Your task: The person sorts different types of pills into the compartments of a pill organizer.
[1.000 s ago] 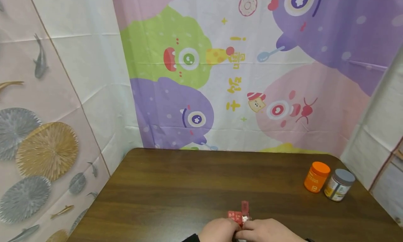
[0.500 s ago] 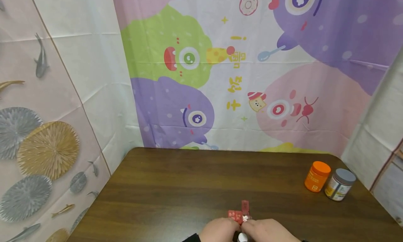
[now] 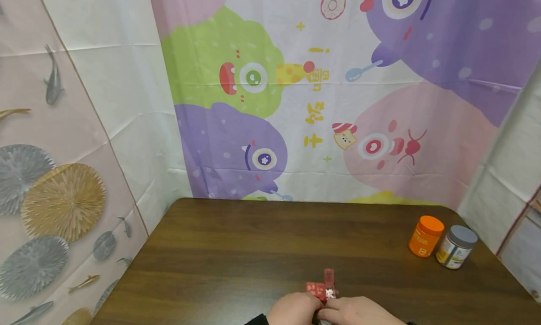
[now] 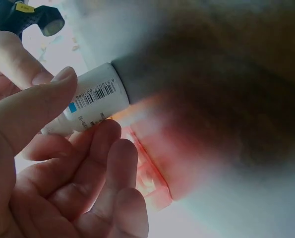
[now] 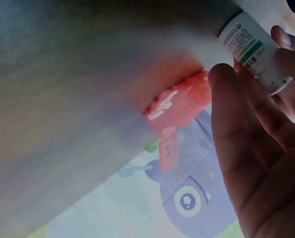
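A small white pill bottle with a barcode label is in my left hand, gripped between thumb and fingers. Its other side in the right wrist view carries a green stripe. My right hand has its fingers at the bottle's upper end, where they hide most of the cap in the head view. Just beyond both hands lies a translucent red pill box, one lid flap raised. White pills show in the compartment under that flap.
An orange jar and a grey-lidded jar stand at the right of the brown wooden table. A printed cartoon cloth hangs behind the table's far edge.
Half a second ago my right fingers were drawn back and the white bottle top showed; now they cover it again. The pill box and jars keep their places.
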The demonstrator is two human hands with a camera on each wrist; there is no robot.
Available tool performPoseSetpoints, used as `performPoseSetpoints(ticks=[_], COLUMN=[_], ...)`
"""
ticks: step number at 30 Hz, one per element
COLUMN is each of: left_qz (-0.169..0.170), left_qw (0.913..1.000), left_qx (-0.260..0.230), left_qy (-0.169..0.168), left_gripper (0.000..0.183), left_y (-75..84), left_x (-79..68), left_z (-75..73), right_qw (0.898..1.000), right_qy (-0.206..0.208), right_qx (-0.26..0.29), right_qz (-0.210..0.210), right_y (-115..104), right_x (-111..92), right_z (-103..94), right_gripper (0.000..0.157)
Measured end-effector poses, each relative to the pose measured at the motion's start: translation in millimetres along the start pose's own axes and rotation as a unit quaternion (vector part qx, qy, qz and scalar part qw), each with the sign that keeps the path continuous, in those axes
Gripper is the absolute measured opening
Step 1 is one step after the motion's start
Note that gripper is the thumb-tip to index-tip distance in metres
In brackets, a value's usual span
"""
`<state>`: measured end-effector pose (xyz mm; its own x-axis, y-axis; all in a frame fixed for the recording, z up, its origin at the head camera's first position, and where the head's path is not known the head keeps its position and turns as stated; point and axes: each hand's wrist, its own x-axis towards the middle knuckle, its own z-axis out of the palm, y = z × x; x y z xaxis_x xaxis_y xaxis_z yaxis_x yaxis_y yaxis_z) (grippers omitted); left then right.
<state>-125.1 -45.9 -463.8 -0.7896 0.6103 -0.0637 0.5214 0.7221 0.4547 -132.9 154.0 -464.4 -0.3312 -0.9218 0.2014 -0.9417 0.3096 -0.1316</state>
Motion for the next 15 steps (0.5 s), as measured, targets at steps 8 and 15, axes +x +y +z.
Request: performPoseSetpoints(ticks=[8, 15], left_qz=[0.007, -0.002], left_qw=[0.9996, 0.999], left_qx=[0.02, 0.033], left_qy=[0.02, 0.03], left_gripper=[0.012, 0.01], left_y=[0.2, 2.6], left_x=[-0.1, -3.0], left_z=[1.0, 1.2], right_qw=[0.999, 1.0], right_qy=[-0.013, -0.006], right_qx=[0.025, 0.018], right_qz=[0.023, 0.012], right_y=[1.0, 2.7], right_x=[0.8, -1.1], right_z=[0.5, 5.5], right_gripper=[0.025, 0.027])
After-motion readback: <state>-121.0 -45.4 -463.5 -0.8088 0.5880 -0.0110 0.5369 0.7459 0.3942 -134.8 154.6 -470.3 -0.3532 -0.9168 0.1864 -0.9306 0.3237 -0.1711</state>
